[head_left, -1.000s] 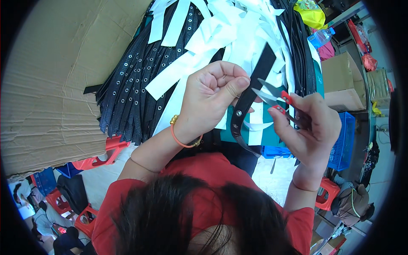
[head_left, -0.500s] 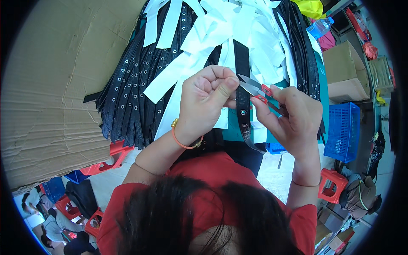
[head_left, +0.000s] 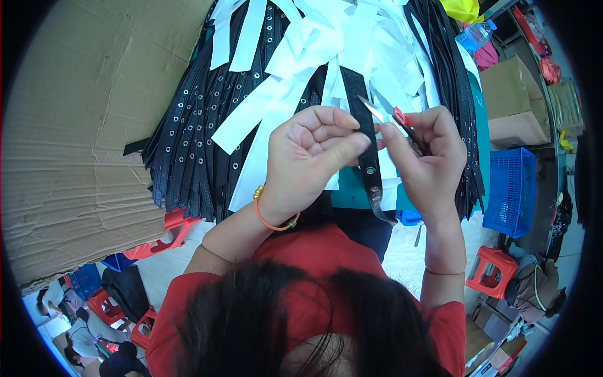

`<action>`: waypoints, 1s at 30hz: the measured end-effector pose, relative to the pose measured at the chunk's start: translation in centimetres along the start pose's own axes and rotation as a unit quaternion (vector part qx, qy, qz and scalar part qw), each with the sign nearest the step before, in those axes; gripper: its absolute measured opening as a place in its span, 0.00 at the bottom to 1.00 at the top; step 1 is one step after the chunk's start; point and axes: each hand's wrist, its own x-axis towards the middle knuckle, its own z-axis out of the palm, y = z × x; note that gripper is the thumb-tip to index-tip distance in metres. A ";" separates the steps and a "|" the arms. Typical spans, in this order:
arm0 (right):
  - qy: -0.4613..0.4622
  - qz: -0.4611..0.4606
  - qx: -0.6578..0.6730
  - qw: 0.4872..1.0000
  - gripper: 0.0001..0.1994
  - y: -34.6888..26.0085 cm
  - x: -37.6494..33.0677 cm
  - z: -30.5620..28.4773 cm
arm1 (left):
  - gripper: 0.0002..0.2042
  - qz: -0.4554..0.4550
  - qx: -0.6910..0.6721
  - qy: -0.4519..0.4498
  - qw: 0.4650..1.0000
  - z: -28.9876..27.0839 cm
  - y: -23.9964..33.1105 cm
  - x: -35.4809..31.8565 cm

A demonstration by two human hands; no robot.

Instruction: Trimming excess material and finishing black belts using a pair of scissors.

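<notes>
My left hand (head_left: 314,147) has its thumb and fingertips at the left edge of a black strap (head_left: 362,103), its thumb lapping over that edge; fingers behind the strap are hidden. Metal eyelets run down the strap's lower part, and its near end curls. My right hand (head_left: 433,151) grips small scissors (head_left: 400,117) with red handle parts, their pointed blades over the strap's right side. Its thumb tip is close to the strap's right edge. Beyond both hands lie white strips (head_left: 308,44) in a heap, with many black eyeleted straps (head_left: 201,125) to the left.
A large cardboard sheet (head_left: 88,125) stands along the left. On the right are an open carton (head_left: 515,94), a blue basket (head_left: 509,191), a plastic bottle (head_left: 475,36) and a red stool (head_left: 492,271). A green surface (head_left: 352,195) shows under the straps.
The scissors have drawn back to the right, and their blades are closer together. My left thumb and fingers have shifted slightly right along the strap, loosening from a tight pinch.
</notes>
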 end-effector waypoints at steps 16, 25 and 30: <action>-0.078 0.219 0.226 0.946 0.05 -2.0 3.6 -0.4 | 0.11 -0.046 -0.058 -0.053 0.996 0.9 1.5 0.0; -0.021 0.195 0.157 0.968 0.05 -2.0 3.1 0.5 | 0.06 -0.009 -0.040 -0.073 0.996 -0.5 0.8 0.7; 0.018 0.178 0.143 0.973 0.05 -1.1 3.1 0.4 | 0.05 0.058 -0.074 -0.012 0.996 0.2 -0.1 1.4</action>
